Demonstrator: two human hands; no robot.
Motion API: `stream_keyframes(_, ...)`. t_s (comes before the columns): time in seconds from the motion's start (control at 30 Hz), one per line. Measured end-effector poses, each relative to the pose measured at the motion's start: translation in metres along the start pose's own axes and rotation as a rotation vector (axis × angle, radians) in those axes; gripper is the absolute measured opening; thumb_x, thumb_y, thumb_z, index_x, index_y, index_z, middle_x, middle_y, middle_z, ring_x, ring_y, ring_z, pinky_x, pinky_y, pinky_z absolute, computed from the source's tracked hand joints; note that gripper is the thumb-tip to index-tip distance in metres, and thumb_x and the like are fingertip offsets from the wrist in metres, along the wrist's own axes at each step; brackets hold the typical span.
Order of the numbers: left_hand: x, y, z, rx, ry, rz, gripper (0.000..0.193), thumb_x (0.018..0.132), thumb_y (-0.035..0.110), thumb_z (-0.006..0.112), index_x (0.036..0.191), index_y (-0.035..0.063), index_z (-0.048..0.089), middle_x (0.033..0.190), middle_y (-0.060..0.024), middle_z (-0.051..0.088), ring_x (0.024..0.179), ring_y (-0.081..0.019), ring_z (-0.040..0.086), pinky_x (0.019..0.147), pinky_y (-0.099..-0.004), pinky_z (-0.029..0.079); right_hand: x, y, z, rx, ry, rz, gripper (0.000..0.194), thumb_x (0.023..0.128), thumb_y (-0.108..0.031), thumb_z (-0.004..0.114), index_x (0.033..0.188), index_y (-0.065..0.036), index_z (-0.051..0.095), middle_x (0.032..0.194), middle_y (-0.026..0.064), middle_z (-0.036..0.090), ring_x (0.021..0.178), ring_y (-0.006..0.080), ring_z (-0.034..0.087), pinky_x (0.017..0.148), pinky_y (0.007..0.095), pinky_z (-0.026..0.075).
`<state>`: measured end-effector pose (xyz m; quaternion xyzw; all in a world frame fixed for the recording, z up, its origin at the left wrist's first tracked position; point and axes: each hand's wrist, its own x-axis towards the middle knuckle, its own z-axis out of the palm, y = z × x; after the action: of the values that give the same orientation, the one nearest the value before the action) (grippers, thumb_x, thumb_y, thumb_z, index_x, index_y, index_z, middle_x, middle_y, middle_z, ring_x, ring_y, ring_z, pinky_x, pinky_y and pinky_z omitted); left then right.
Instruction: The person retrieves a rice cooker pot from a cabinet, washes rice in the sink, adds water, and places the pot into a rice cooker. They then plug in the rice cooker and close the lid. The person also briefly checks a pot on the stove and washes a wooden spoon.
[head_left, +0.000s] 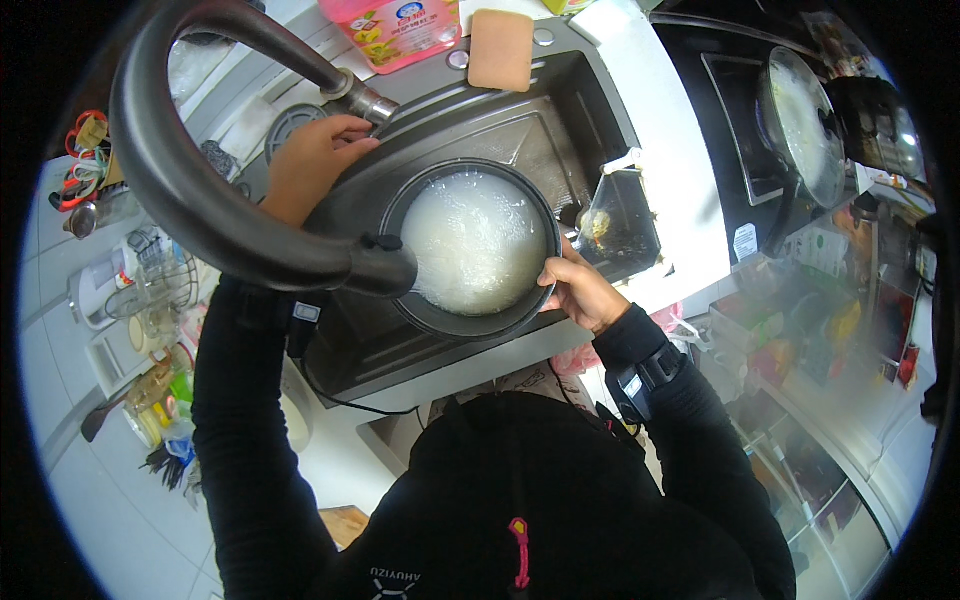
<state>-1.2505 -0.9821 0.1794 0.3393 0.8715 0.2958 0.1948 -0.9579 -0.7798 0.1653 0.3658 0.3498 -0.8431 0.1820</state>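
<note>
In my right hand (581, 285) is the rim of a round dark cooking pot (469, 328), held over the dark sink (517, 124). Cloudy white liquid (472, 240) stands in the pot, with bubbles on its surface. The spout of a dark gooseneck faucet (382, 266) ends over the pot's left side, and water runs from it. My left hand (322, 161) has its thumb and fingers at the small lever below the faucet's metal valve (371, 105).
A pink detergent jug (405, 30) and a tan sponge (501, 51) stand behind the sink. A corner strainer (619, 217) with food scraps hangs at the sink's right. Farther right, a lidded pan (802, 127) sits on the black cooktop (720, 135).
</note>
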Motion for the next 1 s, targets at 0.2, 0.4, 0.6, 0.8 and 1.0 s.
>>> stream_keyframes(0.2,-0.005,0.013,-0.007,0.189,0.046,-0.066,0.025,0.080,0.020,0.072,0.099,0.0033,0.067,0.084,-0.0062,0.068,0.073,-0.0122,0.063,0.068,-0.0247,0.049,-0.015,0.008,0.000,-0.002,0.017,0.022,0.082,0.072,-0.004,0.050,0.146,-0.013,0.016,0.105,0.0088,0.054,0.074,0.0167,0.065,0.064,0.0285,0.060)
stream_keyframes(0.4,-0.010,0.006,-0.023,0.129,0.199,-0.073,0.035,0.075,0.021,0.077,0.104,0.0046,0.067,0.082,-0.0030,0.067,0.070,-0.0098,0.059,0.066,-0.0238,0.047,-0.017,0.021,0.003,-0.017,-0.040,0.036,0.084,0.071,-0.004,0.051,0.147,-0.011,0.015,0.108,0.0089,0.054,0.074,0.0121,0.065,0.062,0.0239,0.059)
stream_keyframes(0.6,-0.097,-0.004,0.004,-0.778,-0.101,-0.391,0.046,0.088,0.036,0.059,0.124,0.0077,0.056,0.116,-0.0089,0.059,0.098,-0.0184,0.060,0.075,-0.0296,0.052,-0.023,0.029,0.005,-0.082,-0.123,0.076,0.090,0.075,-0.009,0.053,0.149,-0.017,0.003,0.127,0.0098,0.046,0.084,0.0095,0.059,0.065,0.0285,0.059)
stream_keyframes(0.8,-0.208,0.018,0.050,-0.794,-0.295,-0.539,0.058,0.085,0.036,0.063,0.130,0.0047,0.047,0.099,-0.0062,0.061,0.076,-0.0109,0.058,0.059,-0.0206,0.047,-0.042,0.041,0.010,-0.027,-0.126,0.071,0.086,0.075,-0.004,0.050,0.149,-0.018,0.008,0.120,0.0101,0.050,0.078,0.0117,0.060,0.060,0.0258,0.058)
stream_keyframes(1.0,-0.263,0.027,0.070,-0.833,-0.269,-0.537,0.037,0.083,0.014,0.060,0.116,-0.0012,0.053,0.081,-0.0079,0.062,0.055,-0.0125,0.059,0.046,-0.0228,0.048,-0.073,0.070,0.015,-0.099,-0.083,0.045,0.065,0.073,-0.001,0.050,0.135,-0.009,0.031,0.095,0.0074,0.056,0.067,0.0122,0.060,0.048,0.0203,0.050)
